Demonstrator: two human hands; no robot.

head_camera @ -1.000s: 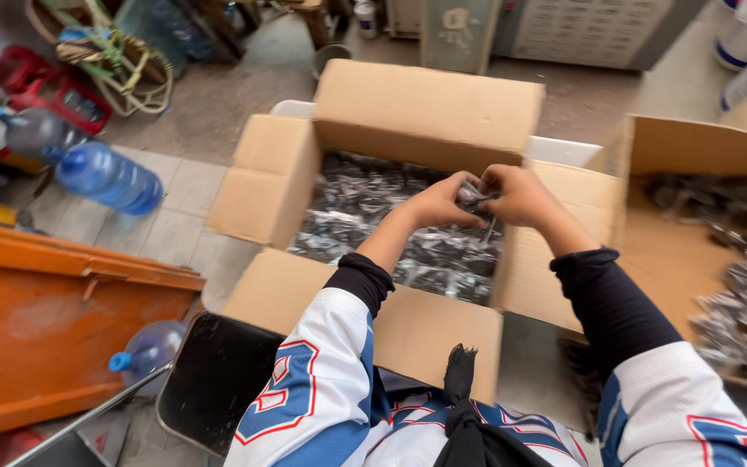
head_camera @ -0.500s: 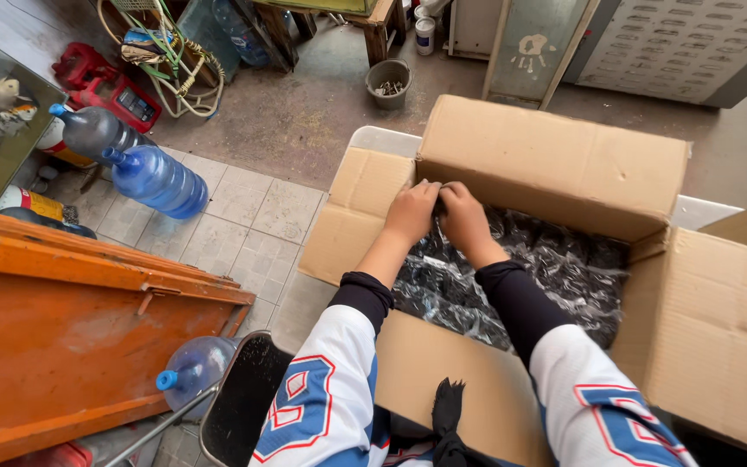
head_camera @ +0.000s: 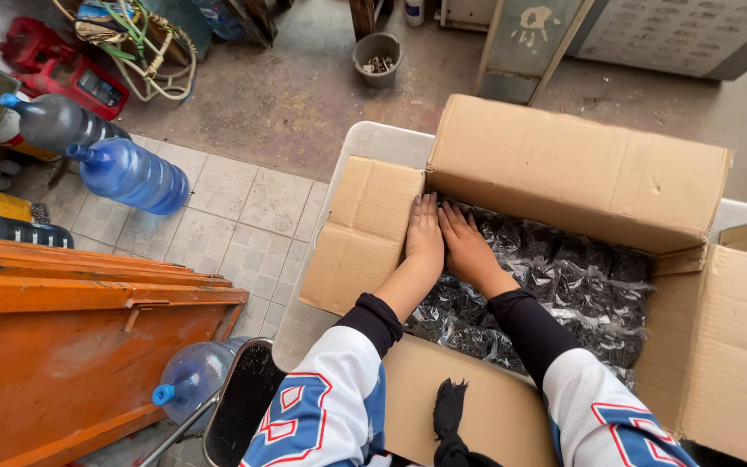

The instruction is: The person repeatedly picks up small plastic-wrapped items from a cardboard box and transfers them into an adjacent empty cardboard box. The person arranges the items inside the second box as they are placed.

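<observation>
Both hands now lie flat, side by side, at the far left corner inside the open cardboard box [head_camera: 564, 164]. The left hand [head_camera: 425, 235] and right hand [head_camera: 469, 246] press palms down on the clear bags of dark small parts [head_camera: 572, 281], fingers straight and together, gripping nothing. A second earlier they were raised and pinching a small item above the bags; the packed layer appears to be getting pressed level.

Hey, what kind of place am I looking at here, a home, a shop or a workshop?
Probably a small workshop or packing yard. An open cardboard box holds bagged dark parts, with both hands pressed on them. Big blue water jugs lie on the tiled floor beside an orange metal bin and a bare concrete floor.
</observation>
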